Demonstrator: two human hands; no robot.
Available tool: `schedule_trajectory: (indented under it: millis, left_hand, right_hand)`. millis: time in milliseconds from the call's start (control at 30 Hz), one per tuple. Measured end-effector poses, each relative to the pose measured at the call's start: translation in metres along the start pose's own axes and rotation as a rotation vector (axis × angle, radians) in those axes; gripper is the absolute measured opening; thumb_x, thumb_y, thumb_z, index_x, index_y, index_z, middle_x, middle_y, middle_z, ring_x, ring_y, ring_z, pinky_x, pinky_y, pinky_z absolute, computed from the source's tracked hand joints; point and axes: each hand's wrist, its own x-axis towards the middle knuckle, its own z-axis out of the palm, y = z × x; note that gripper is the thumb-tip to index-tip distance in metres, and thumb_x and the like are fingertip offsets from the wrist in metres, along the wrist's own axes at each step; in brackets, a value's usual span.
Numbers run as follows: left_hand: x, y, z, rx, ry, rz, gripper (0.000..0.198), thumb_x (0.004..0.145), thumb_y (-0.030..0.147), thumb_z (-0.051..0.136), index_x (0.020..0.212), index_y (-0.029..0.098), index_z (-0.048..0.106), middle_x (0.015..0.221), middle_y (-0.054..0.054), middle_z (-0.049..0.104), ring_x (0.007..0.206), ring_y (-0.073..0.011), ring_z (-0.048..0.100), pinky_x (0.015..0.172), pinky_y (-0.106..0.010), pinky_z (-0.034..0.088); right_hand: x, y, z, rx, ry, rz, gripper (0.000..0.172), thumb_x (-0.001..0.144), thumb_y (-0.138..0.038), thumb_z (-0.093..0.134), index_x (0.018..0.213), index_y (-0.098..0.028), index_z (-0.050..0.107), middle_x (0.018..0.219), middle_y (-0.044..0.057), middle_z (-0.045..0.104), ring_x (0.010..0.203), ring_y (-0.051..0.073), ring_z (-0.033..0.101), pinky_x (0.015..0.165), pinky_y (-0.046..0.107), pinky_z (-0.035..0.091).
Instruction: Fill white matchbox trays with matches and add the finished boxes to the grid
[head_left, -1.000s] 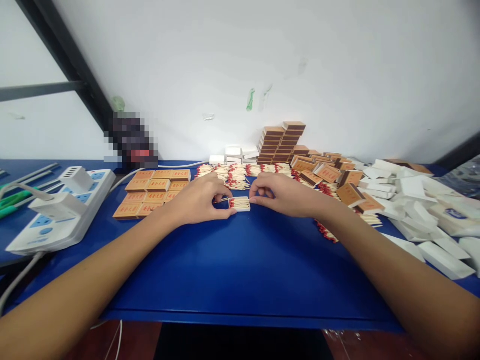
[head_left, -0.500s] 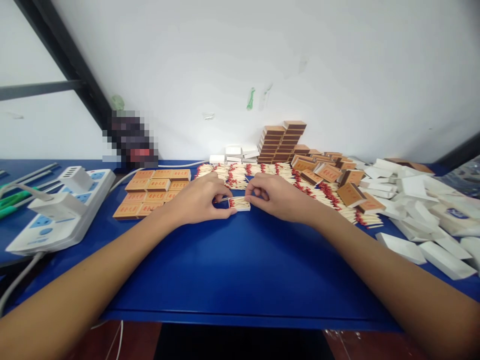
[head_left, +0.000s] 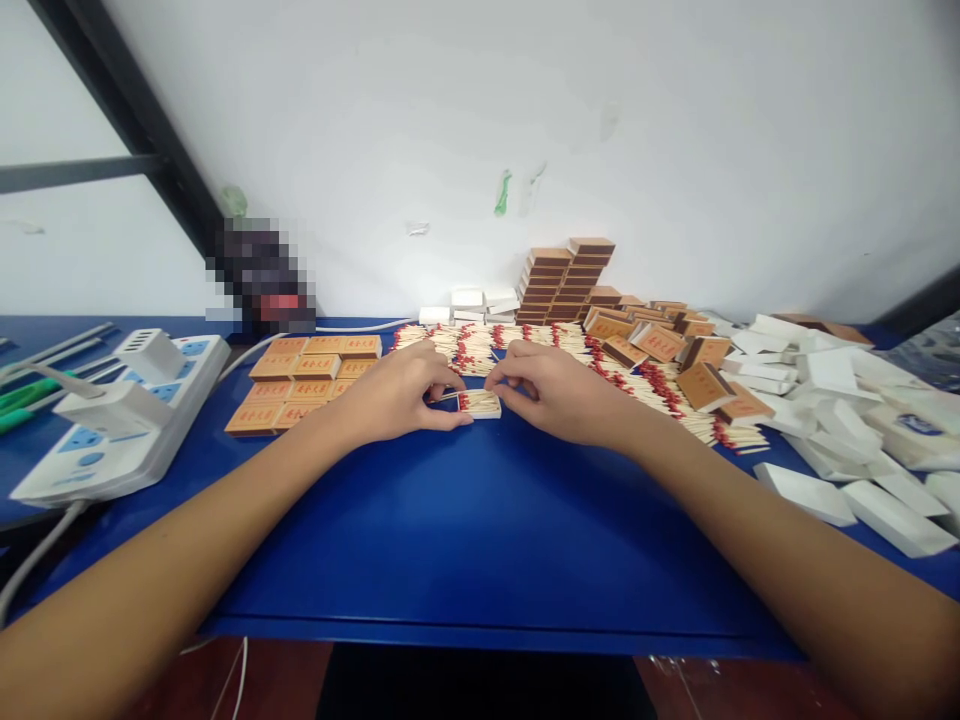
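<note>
A small white matchbox tray (head_left: 489,411) filled with red-tipped matches (head_left: 475,400) rests on the blue table in front of me. My left hand (head_left: 409,390) grips its left end, thumb along the near side and fingers bent behind. At the right end hovers my right hand (head_left: 544,388), its fingers curled and the index fingertip close above the matches. A small gap shows between that fingertip and the thumb, with nothing visible in it. Behind both hands lie rows of loose matches (head_left: 474,345).
Filled-looking orange matchboxes (head_left: 315,367) sit in rows at left, beside a white power strip (head_left: 142,425). Brown-sided matchboxes (head_left: 559,285) are stacked by the wall, with more orange boxes (head_left: 660,342) heaped right of them. White trays (head_left: 832,400) pile up at far right.
My right fingertips have lifted slightly and the thumb has drawn back from the tray's right end. The left hand stays at the tray.
</note>
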Motion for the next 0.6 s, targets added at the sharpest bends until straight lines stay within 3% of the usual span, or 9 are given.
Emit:
schedule_trajectory:
  millis: [133,333,500,600]
  left_hand:
    - [-0.0001,-0.0001,0.0006,0.002,0.007,0.012,0.025,0.092,0.045,0.079,0.094,0.02,0.077,0.079,-0.001,0.066,0.082,-0.0199,0.059,0.078,-0.032,0.042]
    - [0.0004,0.0021,-0.0001,0.014,-0.006,0.028,0.034,0.093,0.045,0.077,0.074,0.019,0.065,0.073,-0.001,0.061,0.078,-0.0194,0.055,0.074,-0.032,0.038]
    - [0.0009,0.002,0.0004,0.022,-0.005,0.026,0.031,0.093,0.045,0.076,0.079,0.019,0.068,0.074,-0.001,0.061,0.078,-0.0191,0.055,0.074,-0.032,0.038]
    - [0.0009,0.0023,0.0,0.019,-0.011,0.027,0.027,0.094,0.045,0.076,0.085,0.019,0.071,0.076,-0.001,0.063,0.079,-0.0191,0.055,0.075,-0.032,0.039]
  right_hand:
    - [0.0,-0.0025,-0.0017,0.026,0.02,-0.019,0.018,0.097,-0.016,0.06,0.102,-0.017,0.077,0.089,0.006,0.06,0.082,0.02,0.057,0.073,0.032,0.041]
    - [-0.0015,-0.0088,0.001,0.11,-0.007,-0.088,0.033,0.1,-0.012,0.052,0.113,-0.023,0.08,0.094,0.006,0.058,0.082,0.019,0.056,0.074,0.033,0.041]
    - [-0.0021,-0.0086,0.0032,0.057,0.014,-0.054,0.032,0.099,-0.012,0.054,0.114,-0.021,0.081,0.095,0.007,0.06,0.084,0.02,0.057,0.075,0.033,0.041]
    - [-0.002,-0.0086,0.0013,0.018,0.013,-0.019,0.024,0.099,-0.016,0.058,0.108,-0.018,0.08,0.096,0.008,0.061,0.083,0.02,0.057,0.075,0.034,0.041]
